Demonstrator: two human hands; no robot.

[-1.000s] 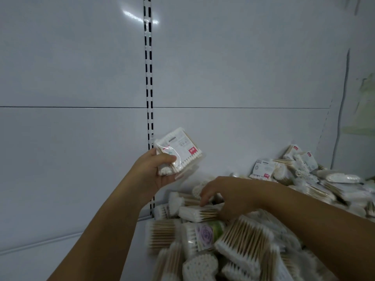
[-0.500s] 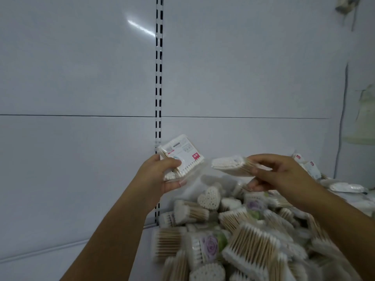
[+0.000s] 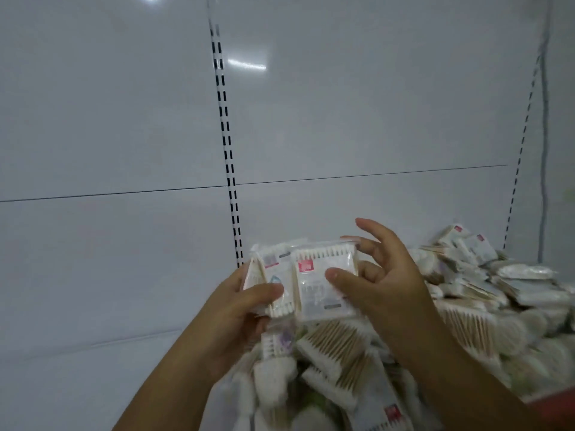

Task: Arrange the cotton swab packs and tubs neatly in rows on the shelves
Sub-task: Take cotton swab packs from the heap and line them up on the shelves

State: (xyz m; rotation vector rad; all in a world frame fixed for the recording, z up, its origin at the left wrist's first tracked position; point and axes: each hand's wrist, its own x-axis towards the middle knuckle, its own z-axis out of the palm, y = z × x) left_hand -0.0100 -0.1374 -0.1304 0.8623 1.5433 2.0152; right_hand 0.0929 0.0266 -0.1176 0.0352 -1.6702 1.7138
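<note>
the left hand (image 3: 239,309) grips upright cotton swab packs (image 3: 270,269) while the right hand (image 3: 382,284) pinches another pack (image 3: 314,293) face-on beside them, above the loose heap (image 3: 466,306), probably gathering a squared bundle for the shelf (image 3: 93,384).

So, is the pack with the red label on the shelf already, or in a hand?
In a hand: the right hand pinches the red-label pack above the pile, beside the second pack the left hand grips.

Held packs (image 3: 323,287) side by side between left hand (image 3: 236,309) and right hand (image 3: 385,293), heap of packs (image 3: 463,325) beneath, slotted upright (image 3: 228,157) behind
</note>
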